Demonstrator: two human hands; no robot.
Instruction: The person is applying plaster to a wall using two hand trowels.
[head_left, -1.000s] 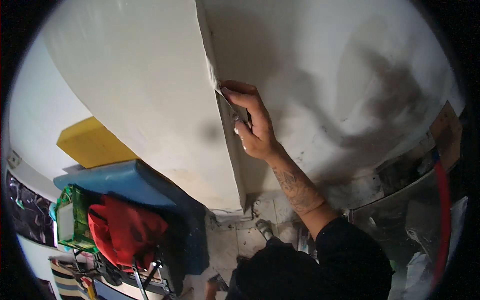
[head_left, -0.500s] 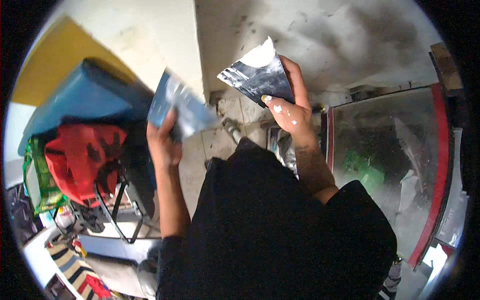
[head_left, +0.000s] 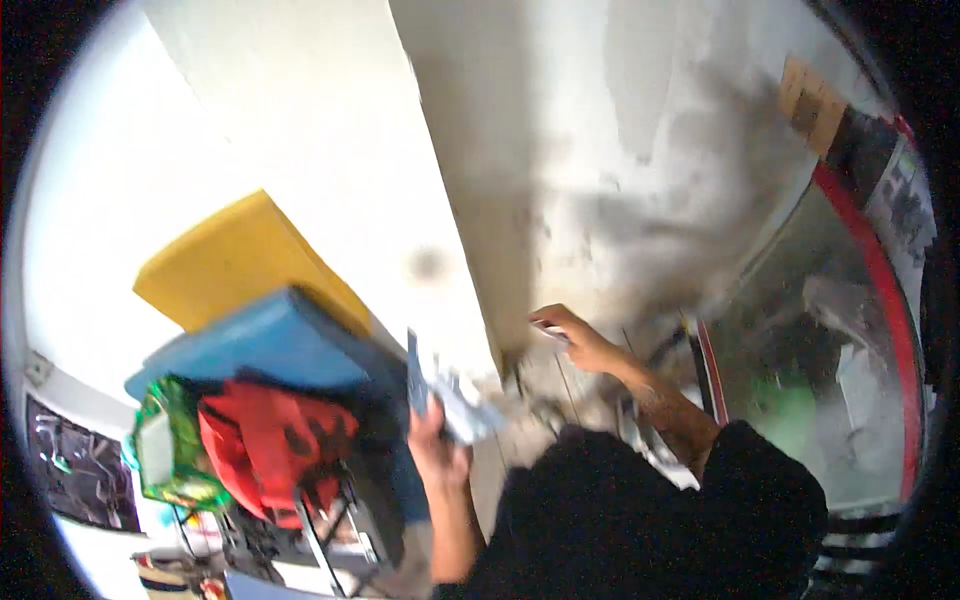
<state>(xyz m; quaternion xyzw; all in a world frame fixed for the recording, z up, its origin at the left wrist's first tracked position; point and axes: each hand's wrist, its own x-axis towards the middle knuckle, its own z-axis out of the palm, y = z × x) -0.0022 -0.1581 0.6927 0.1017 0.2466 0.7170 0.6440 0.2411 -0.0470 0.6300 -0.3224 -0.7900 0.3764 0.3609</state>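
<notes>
Below the foot of the wall corner, the left hand grips a blue scraper in its fingers, slanting toward the corner's right side. Right of the corner, the right hand pinches a thin scraper, nearly edge-on, its tip leftward, toward the corner; I can't tell which hand is nearer it

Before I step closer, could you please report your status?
Left hand: holding smeared bluish plate. Right hand: holding thin plate edgewise. Red fabric left of both.
</notes>
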